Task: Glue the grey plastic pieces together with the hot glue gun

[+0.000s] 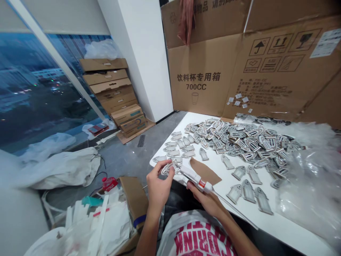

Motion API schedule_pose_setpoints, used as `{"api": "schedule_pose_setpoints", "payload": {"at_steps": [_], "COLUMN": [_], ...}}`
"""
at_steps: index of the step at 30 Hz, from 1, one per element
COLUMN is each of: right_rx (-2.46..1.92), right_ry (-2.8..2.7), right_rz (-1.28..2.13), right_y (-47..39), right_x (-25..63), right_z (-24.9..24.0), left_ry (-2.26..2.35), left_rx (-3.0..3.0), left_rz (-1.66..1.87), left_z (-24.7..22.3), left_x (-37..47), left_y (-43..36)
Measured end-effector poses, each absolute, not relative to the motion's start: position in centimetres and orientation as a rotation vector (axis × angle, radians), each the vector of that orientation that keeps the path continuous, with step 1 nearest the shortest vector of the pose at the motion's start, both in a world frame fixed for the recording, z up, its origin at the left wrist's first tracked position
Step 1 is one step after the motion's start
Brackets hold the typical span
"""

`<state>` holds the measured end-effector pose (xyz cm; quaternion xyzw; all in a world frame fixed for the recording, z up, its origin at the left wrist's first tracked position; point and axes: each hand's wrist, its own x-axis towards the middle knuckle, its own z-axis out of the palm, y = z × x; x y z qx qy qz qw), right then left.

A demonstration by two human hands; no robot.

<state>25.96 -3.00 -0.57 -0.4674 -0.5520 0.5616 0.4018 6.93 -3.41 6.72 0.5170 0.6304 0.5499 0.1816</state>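
Glue gun [195, 178], white with an orange-red patch, lies in the right hand [205, 200] in the head view, gripped about its rear part, with a long thin stick [236, 209] trailing from its back end. The left hand [159, 183] pinches a small pale piece [166, 169] between thumb and fingertips, over the near left edge of the white table [282, 227]. The gun's nozzle points at that piece from close by; whether the two touch I cannot tell. A brown sheet [205, 171] lies on the tabletop just beyond the gun. Flat grey pieces [188, 154] are spread out past the left hand, and several more [248, 191] lie to the right of the sheet. Behind them is a large heap of similar pieces [247, 140], some dark-edged, with clear plastic wrapping [306, 188] at its right and printed cardboard [197, 64] standing behind
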Motion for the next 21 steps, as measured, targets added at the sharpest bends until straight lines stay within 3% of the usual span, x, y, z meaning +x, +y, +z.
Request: {"api": "schedule_pose_setpoints", "payload": {"at_steps": [21], "right_rx": [-1.203], "right_ry": [-1.478], "right_rz": [1.253], "right_y": [-3.1], "right_x": [25.6], "right_z": [1.8], "left_ry": [1.768], "left_rx": [1.381], "left_rz": [1.563], "left_z": [6.3], "left_x": [6.7], "left_y": [-3.3]}}
